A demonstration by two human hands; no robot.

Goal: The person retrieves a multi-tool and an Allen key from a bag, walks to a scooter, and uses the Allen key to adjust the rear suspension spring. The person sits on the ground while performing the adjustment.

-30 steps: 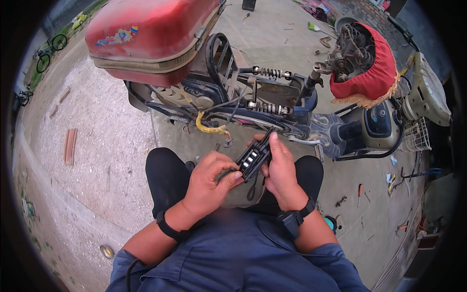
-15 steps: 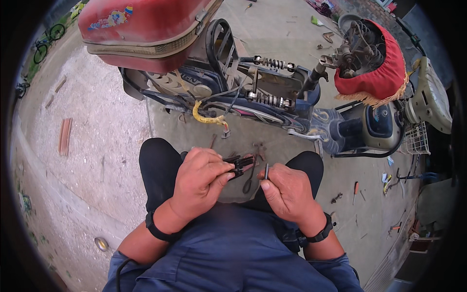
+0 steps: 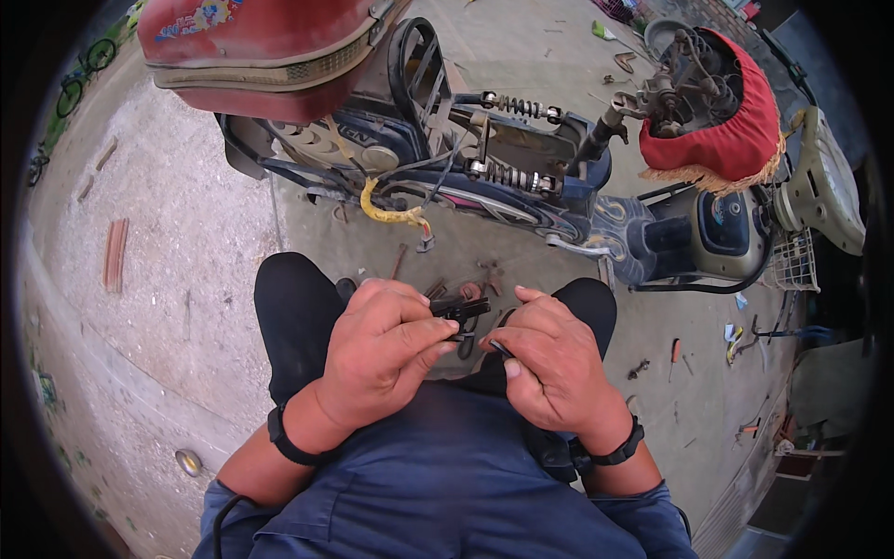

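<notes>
In front of my lap, my left hand pinches a black slotted part between thumb and fingers; its exact kind is unclear. My right hand is closed around a small, thin dark strip, held between thumb and bent fingers close to the black part. A small gap separates the two hands. Beyond them stands a partly stripped electric scooter. From its side hangs a yellow-wrapped cable with a connector at the end.
A red rear box sits on the scooter, and a red fringed cover hangs around its handlebar area. A screwdriver and other tools lie on the floor at right. Reddish strips lie at left, and metal pieces rest between my knees.
My right hand has turned and moved slightly left, toward the black part; its strip now tilts. My left hand has shifted its grip a little. The view has moved slightly.
</notes>
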